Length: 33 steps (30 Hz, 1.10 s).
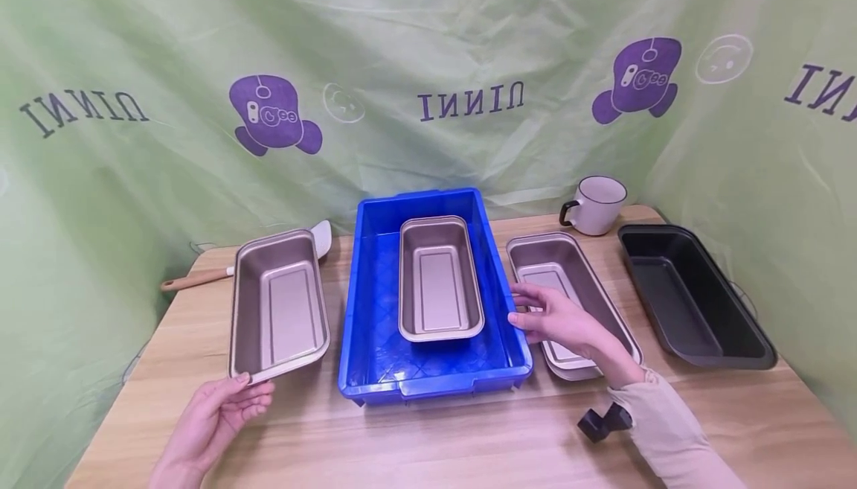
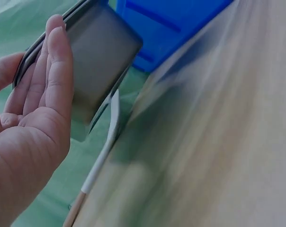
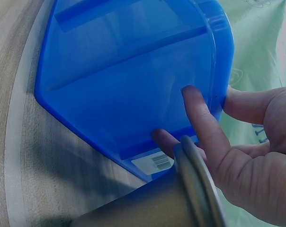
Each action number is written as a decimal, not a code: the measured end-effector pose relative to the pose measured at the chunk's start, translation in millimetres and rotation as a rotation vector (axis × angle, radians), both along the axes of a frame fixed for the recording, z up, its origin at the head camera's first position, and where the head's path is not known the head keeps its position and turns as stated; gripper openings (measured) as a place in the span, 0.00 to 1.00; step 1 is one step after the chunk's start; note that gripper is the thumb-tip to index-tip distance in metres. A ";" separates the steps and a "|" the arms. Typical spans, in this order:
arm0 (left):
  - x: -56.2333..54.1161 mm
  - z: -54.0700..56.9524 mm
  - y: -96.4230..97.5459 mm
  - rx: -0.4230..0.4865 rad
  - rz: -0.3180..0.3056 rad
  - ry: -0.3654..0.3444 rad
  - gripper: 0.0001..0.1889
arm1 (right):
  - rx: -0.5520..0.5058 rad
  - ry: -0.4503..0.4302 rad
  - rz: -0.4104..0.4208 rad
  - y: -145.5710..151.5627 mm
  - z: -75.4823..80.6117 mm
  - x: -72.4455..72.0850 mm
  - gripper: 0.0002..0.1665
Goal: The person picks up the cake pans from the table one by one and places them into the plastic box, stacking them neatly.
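My left hand [image 1: 217,418] pinches the near rim of a champagne-coloured loaf pan [image 1: 291,310], thumb on top and fingers beneath. In the left wrist view the pan's underside [image 2: 102,52] is raised off the table. A blue plastic bin [image 1: 375,388] stands in the middle, holding a similar loaf pan [image 1: 438,284]. My right hand [image 1: 559,318] is at the bin's right side. The right wrist view shows its thumb at the rim and its fingers [image 3: 207,127] on the outer wall. Under that hand sit nested champagne-coloured loaf pans [image 1: 589,292].
A black loaf pan [image 1: 689,303] lies at the far right. Behind the nested pans stands a white mug [image 1: 599,206] with a black handle. A spatula [image 1: 201,278] with a wooden handle lies at the back left, partly behind the raised pan. A small black object [image 1: 605,423] is by the right wrist.
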State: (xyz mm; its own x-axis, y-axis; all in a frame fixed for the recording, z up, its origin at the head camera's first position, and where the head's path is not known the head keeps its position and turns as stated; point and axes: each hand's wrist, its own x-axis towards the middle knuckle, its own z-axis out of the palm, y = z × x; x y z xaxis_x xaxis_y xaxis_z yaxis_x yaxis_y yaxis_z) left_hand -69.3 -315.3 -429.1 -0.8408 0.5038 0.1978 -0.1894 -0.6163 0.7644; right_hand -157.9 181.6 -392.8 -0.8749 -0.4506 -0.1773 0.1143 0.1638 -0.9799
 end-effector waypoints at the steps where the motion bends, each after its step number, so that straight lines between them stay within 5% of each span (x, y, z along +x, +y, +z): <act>1: -2.6 1.7 1.9 -0.005 0.013 0.011 0.28 | 0.000 -0.001 -0.001 0.7 0.0 0.3 0.39; 20: -50.2 47.9 45.6 -0.071 0.053 0.096 0.27 | 0.002 0.000 0.005 3.4 -2.0 0.0 0.40; 33: -73.1 67.9 78.0 -0.176 0.057 0.091 0.24 | -0.008 -0.006 0.010 2.2 -2.2 -1.8 0.40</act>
